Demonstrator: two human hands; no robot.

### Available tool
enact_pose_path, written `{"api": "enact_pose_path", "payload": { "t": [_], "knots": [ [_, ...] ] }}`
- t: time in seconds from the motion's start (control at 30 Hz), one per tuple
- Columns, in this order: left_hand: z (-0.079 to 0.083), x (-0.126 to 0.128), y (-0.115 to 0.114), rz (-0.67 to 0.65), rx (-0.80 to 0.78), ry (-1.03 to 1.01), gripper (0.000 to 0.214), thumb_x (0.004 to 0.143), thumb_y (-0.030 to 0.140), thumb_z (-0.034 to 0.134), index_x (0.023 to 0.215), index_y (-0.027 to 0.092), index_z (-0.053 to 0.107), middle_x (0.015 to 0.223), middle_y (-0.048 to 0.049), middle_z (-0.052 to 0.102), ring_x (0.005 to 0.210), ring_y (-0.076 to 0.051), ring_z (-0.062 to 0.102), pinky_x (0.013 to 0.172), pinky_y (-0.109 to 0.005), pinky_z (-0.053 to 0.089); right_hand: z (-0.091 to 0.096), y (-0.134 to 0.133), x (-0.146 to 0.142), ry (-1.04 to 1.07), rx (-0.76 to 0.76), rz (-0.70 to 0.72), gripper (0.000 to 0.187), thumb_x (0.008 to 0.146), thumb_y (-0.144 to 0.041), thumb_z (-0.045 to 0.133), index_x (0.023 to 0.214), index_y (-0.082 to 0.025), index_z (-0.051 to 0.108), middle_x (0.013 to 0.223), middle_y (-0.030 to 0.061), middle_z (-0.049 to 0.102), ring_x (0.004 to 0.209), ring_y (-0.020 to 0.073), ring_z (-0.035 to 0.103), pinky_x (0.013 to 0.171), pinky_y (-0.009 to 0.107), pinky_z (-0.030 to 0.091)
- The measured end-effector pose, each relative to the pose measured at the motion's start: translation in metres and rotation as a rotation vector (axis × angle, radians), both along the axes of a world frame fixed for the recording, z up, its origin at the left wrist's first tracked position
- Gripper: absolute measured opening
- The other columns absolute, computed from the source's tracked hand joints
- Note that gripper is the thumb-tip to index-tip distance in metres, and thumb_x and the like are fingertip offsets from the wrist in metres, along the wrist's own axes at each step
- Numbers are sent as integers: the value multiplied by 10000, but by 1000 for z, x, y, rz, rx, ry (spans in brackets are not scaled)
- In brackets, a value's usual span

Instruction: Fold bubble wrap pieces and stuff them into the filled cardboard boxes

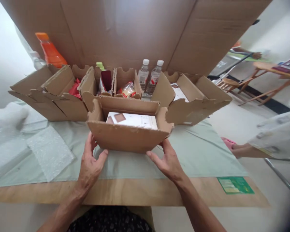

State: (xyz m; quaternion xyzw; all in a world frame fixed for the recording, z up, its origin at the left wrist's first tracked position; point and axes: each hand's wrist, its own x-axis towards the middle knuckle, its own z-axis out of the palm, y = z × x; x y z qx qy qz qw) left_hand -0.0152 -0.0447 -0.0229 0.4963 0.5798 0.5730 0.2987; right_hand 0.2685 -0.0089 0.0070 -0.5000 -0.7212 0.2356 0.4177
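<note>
An open-topped cardboard box (125, 137) stands in front of me, with a white packet with brown squares (135, 120) lying inside it. My left hand (90, 161) grips the box's lower left corner, the thumb at the front and the fingers round the side. At the opposite corner, my right hand (168, 161) holds the box the same way, its fingertips partly hidden behind the cardboard. Whether the box rests on the cloth or is slightly lifted, I cannot tell.
Several open cardboard boxes (72, 108) form a row behind, holding packets. Clear bottles (154, 77) and an orange bottle (52, 53) stand behind them. Bubble wrap (49, 153) lies left on the green cloth (193, 154). A green packet (235, 185) lies near the table's front edge.
</note>
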Motion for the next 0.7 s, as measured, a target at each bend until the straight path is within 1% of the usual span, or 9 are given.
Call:
{"api": "enact_pose_path", "payload": {
  "t": [0.07,0.13,0.2,0.33,0.47,0.53,0.57,0.63,0.7],
  "knots": [
    [-9,-4,6,7,-43,15,816,916,322,676,1634,281,291,1594,-126,490,1426,-308,524,1229,-536,397,-13,5,-7,-8,-22,-29,447,904,-396,663,1302,-215,571,1173,112,714,1004,262,693,881,426,599],
    [-17,-4,8,-11,-108,59,742,921,339,657,1600,252,369,1513,-128,559,1404,-323,534,1210,-550,414,-26,3,-7,-43,-78,-53,312,911,-385,647,1168,-212,609,1023,84,727,881,241,687,771,379,592],
    [-23,-3,7,-18,-155,110,653,917,346,647,1534,233,467,1401,-119,626,1366,-333,551,1173,-547,452,-37,0,-3,-90,-121,-52,221,920,-391,638,1048,-211,625,940,77,729,819,236,681,710,354,572],
    [-24,0,6,20,-149,141,624,898,342,640,1494,223,500,1380,-119,628,1317,-329,574,1071,-493,537,-48,3,-2,-140,-114,-64,244,941,-438,618,1008,-205,647,946,105,753,834,259,697,729,373,571],
    [-22,2,7,34,-173,124,642,891,324,631,1504,220,471,1408,-126,611,1306,-328,582,1065,-495,533,-51,13,-6,-164,-97,-58,293,938,-463,621,1048,-194,662,960,113,770,838,264,713,721,373,580],
    [-22,3,7,28,-179,99,668,897,320,621,1532,226,436,1457,-131,584,1344,-335,566,1086,-503,519,-41,12,-3,-167,-54,-69,303,934,-464,632,1069,-197,677,983,106,778,864,268,723,735,379,587],
    [-21,3,7,29,-177,87,691,897,317,620,1551,229,415,1489,-135,563,1377,-340,546,1104,-506,508,-31,10,0,-163,-15,-106,307,934,-461,639,1094,-203,686,1011,101,780,892,272,727,760,390,590],
    [-21,4,7,36,-171,62,737,890,309,625,1581,232,382,1547,-140,522,1446,-350,496,1161,-522,467,1,1,9,-141,85,-240,327,952,-435,645,1202,-232,697,1113,89,777,973,282,729,854,433,586],
    [-20,4,6,44,-160,38,764,883,304,633,1596,232,369,1588,-138,490,1491,-355,453,1227,-550,398,46,-7,14,-150,206,-337,355,998,-403,596,1327,-297,677,1211,66,760,1045,290,721,948,479,556]
  ]
}}
